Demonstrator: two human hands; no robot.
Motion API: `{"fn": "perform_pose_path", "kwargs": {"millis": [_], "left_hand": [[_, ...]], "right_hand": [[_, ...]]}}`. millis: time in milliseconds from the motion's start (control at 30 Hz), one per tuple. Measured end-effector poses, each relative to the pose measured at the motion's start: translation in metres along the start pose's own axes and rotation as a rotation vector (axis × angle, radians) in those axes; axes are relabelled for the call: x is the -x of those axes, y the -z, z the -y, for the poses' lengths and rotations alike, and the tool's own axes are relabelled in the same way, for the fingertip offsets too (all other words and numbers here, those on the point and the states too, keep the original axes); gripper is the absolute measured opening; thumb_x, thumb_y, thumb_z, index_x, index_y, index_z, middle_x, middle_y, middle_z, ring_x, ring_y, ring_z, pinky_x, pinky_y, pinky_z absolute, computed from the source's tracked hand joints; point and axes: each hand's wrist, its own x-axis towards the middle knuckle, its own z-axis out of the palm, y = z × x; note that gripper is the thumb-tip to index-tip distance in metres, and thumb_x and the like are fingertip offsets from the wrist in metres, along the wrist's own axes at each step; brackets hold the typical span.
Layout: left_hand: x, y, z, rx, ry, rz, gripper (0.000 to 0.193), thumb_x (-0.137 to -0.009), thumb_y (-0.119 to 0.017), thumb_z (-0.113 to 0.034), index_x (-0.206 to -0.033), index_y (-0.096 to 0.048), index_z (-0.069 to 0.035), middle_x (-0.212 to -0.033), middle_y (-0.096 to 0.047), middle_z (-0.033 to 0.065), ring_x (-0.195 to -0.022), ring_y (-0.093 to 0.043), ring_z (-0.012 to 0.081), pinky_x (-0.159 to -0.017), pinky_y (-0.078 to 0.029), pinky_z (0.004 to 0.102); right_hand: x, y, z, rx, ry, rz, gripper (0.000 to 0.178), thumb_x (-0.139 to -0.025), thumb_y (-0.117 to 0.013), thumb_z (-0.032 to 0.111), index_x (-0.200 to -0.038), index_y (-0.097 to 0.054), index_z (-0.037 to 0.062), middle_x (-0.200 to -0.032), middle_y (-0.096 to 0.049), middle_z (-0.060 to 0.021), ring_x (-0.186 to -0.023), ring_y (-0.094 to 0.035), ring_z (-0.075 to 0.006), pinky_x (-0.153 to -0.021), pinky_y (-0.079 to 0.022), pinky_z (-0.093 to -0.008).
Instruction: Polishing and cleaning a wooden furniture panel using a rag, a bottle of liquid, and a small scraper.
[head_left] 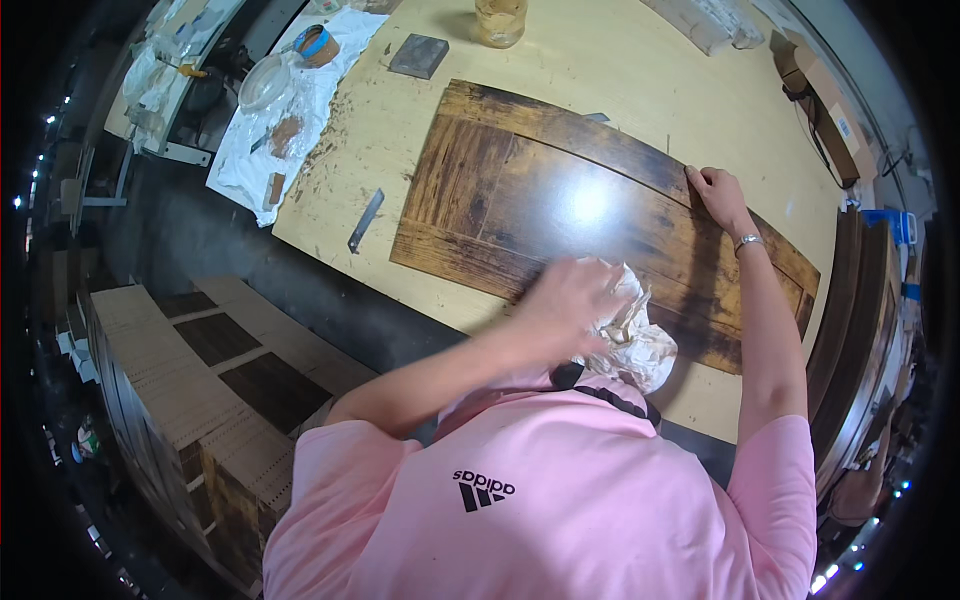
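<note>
A dark brown wood-grain panel (560,200) with a raised frame lies flat on the pale table. My right hand (718,197) grips its far edge, fingers bent at the rim. Smeared by motion, my left hand (572,305) holds a crumpled white cloth (640,350) over the panel's near edge. Most of that hand's fingers blur against the cloth. Light glares off the middle of the panel. A flat metal scraper blade (366,221) lies to the panel's left, and a dark grey block (418,56) sits beyond its far left corner.
A tub of brownish stuff (500,22) stands at the table's far side. On a white sheet (235,150) at the left rest a cup with a blue band (317,46) and a clear lid (264,84). Stacked panels (200,370) fill the lower left; more boards (850,310) lean at right.
</note>
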Motion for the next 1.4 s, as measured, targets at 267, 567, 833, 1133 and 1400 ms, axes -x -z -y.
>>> {"fn": "perform_pose_path", "kwargs": {"millis": [267, 567, 833, 1133, 1400], "left_hand": [[0.032, -0.029, -0.012, 0.542, 0.177, 0.091, 0.015, -0.072, -0.065, 0.001, -0.086, -0.069, -0.001, -0.086, -0.063, 0.0107, -0.083, -0.059, 0.0266, -0.074, -0.047, 0.0340], [0.022, -0.035, -0.035, 1.265, 0.866, 0.030, 0.017, -0.077, -0.067, 0.003, -0.094, -0.068, 0.006, -0.085, -0.066, 0.0014, -0.079, -0.056, 0.0050, -0.070, -0.045, 0.0217], [0.003, 0.117, 0.016, 1.066, 0.515, -0.882, 0.039, -0.090, -0.047, -0.009, -0.127, -0.049, 0.005, -0.120, -0.058, 0.0161, -0.103, -0.063, 0.0242, -0.087, -0.052, 0.0371], [-0.023, 0.044, 0.152, -0.833, 0.488, -0.201, 0.054, -0.078, -0.069, -0.046, -0.107, -0.061, -0.001, -0.118, -0.053, 0.0269, -0.109, -0.051, 0.0379, -0.097, -0.038, 0.0448], [-0.023, 0.008, 0.011, 0.476, 0.164, 0.027, 0.020, -0.077, -0.067, -0.008, -0.096, -0.071, -0.008, -0.090, -0.070, 0.0148, -0.081, -0.069, 0.0256, -0.075, -0.054, 0.0346]], "right_hand": [[0.029, -0.016, -0.012, 0.122, 0.237, -0.276, 0.032, -0.090, -0.062, 0.029, -0.105, -0.060, 0.0014, -0.101, -0.054, -0.0181, -0.099, -0.052, -0.0347, -0.088, -0.045, -0.0409], [0.041, -0.018, -0.009, 0.081, 0.216, -0.255, 0.035, -0.087, -0.065, 0.026, -0.113, -0.057, 0.0038, -0.105, -0.053, -0.0159, -0.104, -0.050, -0.0328, -0.092, -0.044, -0.0404], [0.052, -0.032, -0.012, 0.118, 0.222, -0.319, 0.039, -0.087, -0.060, 0.024, -0.118, -0.055, 0.0018, -0.111, -0.052, -0.0183, -0.107, -0.048, -0.0353, -0.095, -0.042, -0.0426], [0.054, -0.049, -0.002, 0.175, 0.241, -0.466, 0.042, -0.087, -0.055, 0.024, -0.122, -0.050, 0.0024, -0.117, -0.051, -0.0186, -0.112, -0.046, -0.0353, -0.100, -0.037, -0.0440], [0.053, -0.052, -0.010, 0.182, 0.203, -0.483, 0.041, -0.086, -0.055, 0.023, -0.122, -0.051, 0.0035, -0.118, -0.051, -0.0184, -0.112, -0.046, -0.0352, -0.100, -0.037, -0.0438]]}}
